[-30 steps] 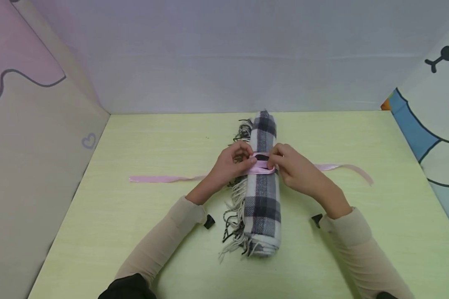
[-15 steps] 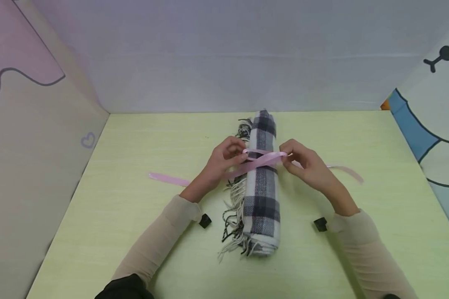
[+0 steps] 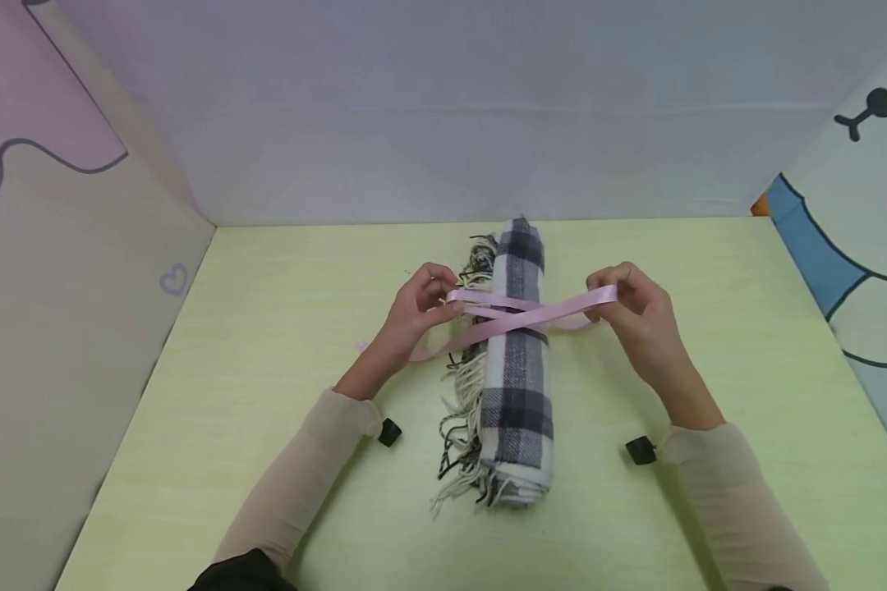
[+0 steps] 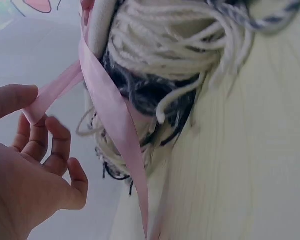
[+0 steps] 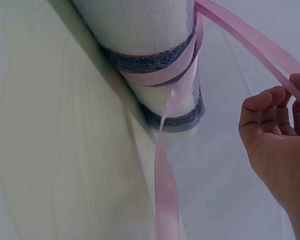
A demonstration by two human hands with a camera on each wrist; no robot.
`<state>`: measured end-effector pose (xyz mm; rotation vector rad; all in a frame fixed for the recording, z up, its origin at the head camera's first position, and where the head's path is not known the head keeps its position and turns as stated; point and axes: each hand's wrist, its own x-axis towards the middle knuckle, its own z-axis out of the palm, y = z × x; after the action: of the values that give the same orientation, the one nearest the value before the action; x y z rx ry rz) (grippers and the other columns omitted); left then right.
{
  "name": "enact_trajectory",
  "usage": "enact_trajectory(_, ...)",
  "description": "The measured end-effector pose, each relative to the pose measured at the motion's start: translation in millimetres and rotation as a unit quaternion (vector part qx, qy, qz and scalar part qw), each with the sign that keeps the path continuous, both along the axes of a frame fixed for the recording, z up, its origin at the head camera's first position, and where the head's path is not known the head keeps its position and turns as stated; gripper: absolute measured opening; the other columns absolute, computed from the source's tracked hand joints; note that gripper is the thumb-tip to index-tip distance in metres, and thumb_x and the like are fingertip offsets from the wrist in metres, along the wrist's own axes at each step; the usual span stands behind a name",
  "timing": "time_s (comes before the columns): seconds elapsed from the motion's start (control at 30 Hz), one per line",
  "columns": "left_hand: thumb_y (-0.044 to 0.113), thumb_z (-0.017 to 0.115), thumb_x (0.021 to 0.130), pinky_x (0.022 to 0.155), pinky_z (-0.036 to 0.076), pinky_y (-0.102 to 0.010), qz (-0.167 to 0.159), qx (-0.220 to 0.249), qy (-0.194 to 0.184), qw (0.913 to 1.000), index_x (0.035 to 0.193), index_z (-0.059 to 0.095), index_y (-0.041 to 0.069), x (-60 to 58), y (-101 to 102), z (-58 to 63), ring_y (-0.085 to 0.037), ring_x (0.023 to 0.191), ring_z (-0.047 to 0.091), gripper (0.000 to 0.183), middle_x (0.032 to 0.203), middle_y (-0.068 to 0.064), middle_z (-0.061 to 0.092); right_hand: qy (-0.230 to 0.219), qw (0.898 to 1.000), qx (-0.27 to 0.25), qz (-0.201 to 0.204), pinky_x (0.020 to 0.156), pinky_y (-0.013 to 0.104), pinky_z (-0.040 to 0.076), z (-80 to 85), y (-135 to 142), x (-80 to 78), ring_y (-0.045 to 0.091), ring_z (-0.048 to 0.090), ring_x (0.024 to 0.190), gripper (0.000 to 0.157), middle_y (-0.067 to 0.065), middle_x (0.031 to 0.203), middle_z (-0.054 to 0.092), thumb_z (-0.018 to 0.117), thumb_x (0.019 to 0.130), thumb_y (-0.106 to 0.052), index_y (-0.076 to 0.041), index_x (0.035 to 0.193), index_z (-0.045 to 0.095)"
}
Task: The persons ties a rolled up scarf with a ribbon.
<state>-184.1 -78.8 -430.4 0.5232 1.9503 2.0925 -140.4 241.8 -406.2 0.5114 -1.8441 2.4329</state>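
Observation:
A rolled plaid scarf [image 3: 517, 386] in grey, black and white lies lengthwise on the table, its fringe [image 3: 466, 435] spilling out along the left side. Around its middle runs a pink satin ribbon [image 3: 554, 312], crossing over itself on top. My left hand [image 3: 417, 316] is left of the roll and pinches one loop of the ribbon between thumb and fingers. Right of the roll, my right hand [image 3: 639, 320] pinches another loop, raised above the table. A loose ribbon tail hangs down beside the scarf in the left wrist view, and another in the right wrist view.
The pale yellow-green table [image 3: 281, 287] meets a plain whitish back panel [image 3: 443, 148]. Side panels stand at left and right, the right one [image 3: 857, 246] printed with a cartoon figure. A small black piece [image 3: 641, 450] sits at each sleeve cuff.
Both hands have moved apart from the scarf's middle, the left leftward and the right rightward, drawing out the ribbon's loops. The loose tails have been pulled inward. The scarf stays in place.

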Motion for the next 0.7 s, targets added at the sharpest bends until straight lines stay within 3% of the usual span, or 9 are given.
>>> enact_trajectory(0.17,-0.004,0.066,0.097,0.085,0.056,-0.030,0.020,-0.014,0.000,0.9997,0.119,0.052,0.002,3.6,-9.2,1.8,-0.011,0.098,0.068,0.027,0.103,0.006,0.068,-0.031,0.999,-0.026,-0.036,0.071,0.026,0.050,0.1,8.7,4.5,0.017,0.056,0.079,0.022,0.004,0.101,0.062,0.049,0.101,0.014,-0.006,0.102,0.058)
enact_trajectory(0.37,-0.008,0.064,0.095,0.085,0.059,-0.036,0.046,-0.021,-0.001,0.9987,0.116,0.052,0.000,6.6,-20.7,-0.4,-0.012,0.097,0.069,0.026,0.103,0.006,0.069,-0.029,0.995,-0.074,-0.055,0.069,0.028,0.049,-3.2,18.9,6.0,0.019,0.055,0.076,0.018,0.006,0.096,0.061,0.049,0.102,0.013,-0.001,0.102,0.059)
enact_trajectory(0.53,-0.008,0.065,0.095,0.083,0.057,-0.027,0.066,-0.025,-0.010,0.9975,0.115,0.051,0.000,7.8,-31.7,-3.7,-0.012,0.096,0.066,0.026,0.101,0.008,0.068,-0.040,0.993,-0.080,-0.078,0.067,0.026,0.050,-9.6,30.0,6.6,0.018,0.057,0.073,0.015,0.007,0.097,0.065,0.050,0.102,0.012,0.002,0.105,0.060)
enact_trajectory(0.7,-0.007,0.067,0.094,0.084,0.055,-0.021,0.086,-0.034,-0.024,0.9954,0.115,0.052,0.003,9.5,-44.0,-5.9,-0.009,0.099,0.065,0.027,0.102,0.010,0.069,-0.068,0.990,-0.045,-0.114,0.068,0.023,0.054,-16.1,43.8,7.7,0.016,0.061,0.072,0.009,0.005,0.099,0.065,0.055,0.102,0.008,0.003,0.108,0.060)
